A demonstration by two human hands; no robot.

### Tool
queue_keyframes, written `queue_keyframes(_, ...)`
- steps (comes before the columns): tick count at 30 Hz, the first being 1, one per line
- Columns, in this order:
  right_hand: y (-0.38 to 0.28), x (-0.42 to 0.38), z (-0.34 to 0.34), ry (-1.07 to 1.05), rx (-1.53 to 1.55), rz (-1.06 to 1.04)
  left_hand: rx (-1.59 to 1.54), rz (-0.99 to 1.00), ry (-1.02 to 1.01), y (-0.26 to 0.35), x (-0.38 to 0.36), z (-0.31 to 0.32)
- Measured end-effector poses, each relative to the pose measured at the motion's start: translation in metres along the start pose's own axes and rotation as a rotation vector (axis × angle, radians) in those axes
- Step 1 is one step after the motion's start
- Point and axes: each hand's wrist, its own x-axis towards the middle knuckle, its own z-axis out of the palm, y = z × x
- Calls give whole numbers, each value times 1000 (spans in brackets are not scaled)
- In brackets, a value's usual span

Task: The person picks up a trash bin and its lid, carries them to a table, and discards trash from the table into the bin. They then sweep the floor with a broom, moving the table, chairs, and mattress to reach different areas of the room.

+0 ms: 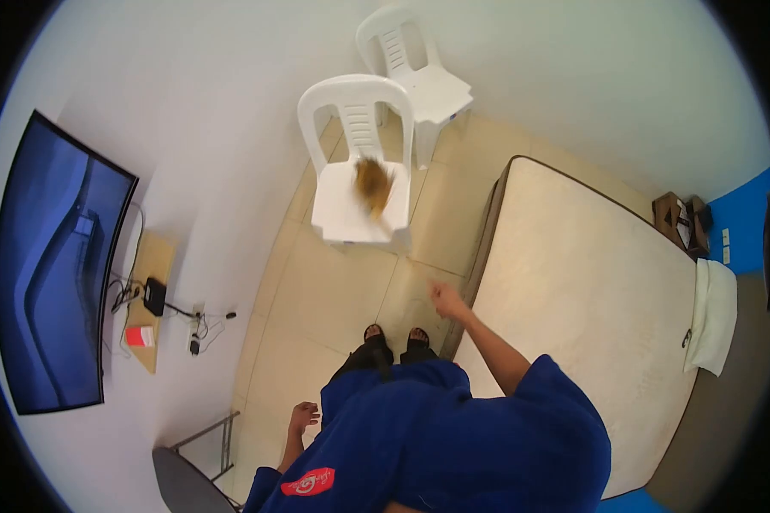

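A feather duster [372, 185] with a brown, fluffy head, smeared by motion, is over the seat of the nearer white plastic chair [342, 205]. Its thin handle slants down toward my right hand [446, 301], which is closed and slightly blurred beside the mattress edge. Most of the handle is hard to see against the pale floor. My left hand [304, 417] hangs low at my left side, holding nothing, with its fingers loosely bent and apart.
A second white chair [432, 90] stands behind the first. To the right lies a bare mattress [590, 299] with a pillow [714, 316]. A television [56, 274] and a small shelf [152, 256] with cables are on the left wall. A dark folding chair [188, 483] is at lower left.
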Motion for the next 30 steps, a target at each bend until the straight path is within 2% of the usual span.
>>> queue_keyframes(1,14,-3,10,-59,-132,-127,-25,10,3,12,7,2)
queue_keyframes(3,-44,-59,-37,-316,214,14,-82,12,-35,35,34,8)
queue_keyframes(5,-94,-98,-87,-447,388,44,-55,-4,-47,52,57,20)
queue_keyframes(7,-139,-127,-139,-451,482,74,72,-46,-49,84,78,35)
queue_keyframes(9,-163,-146,-189,-345,660,156,151,-48,-69,113,108,46)
queue_keyframes(11,-166,-144,-236,-170,777,81,168,-21,-112,147,146,59)
queue_keyframes(12,-175,-135,-258,24,760,48,170,-7,-133,168,162,70)
queue_keyframes(14,-182,-90,-298,244,738,-74,184,38,-112,220,191,100)
queue_keyframes(16,-183,-14,-329,394,710,-195,178,93,-119,269,229,127)
queue_keyframes(20,-139,172,-364,510,643,-93,158,183,-176,388,274,187)
queue_keyframes(22,-112,244,-362,440,568,75,238,269,-190,458,293,219)
queue_keyframes(24,-107,281,-357,238,475,284,223,419,-206,524,308,246)
queue_keyframes(27,-143,252,-378,-51,676,154,21,441,-227,632,287,283)
queue_keyframes(30,-177,235,-424,-18,814,132,-232,458,-246,714,278,320)
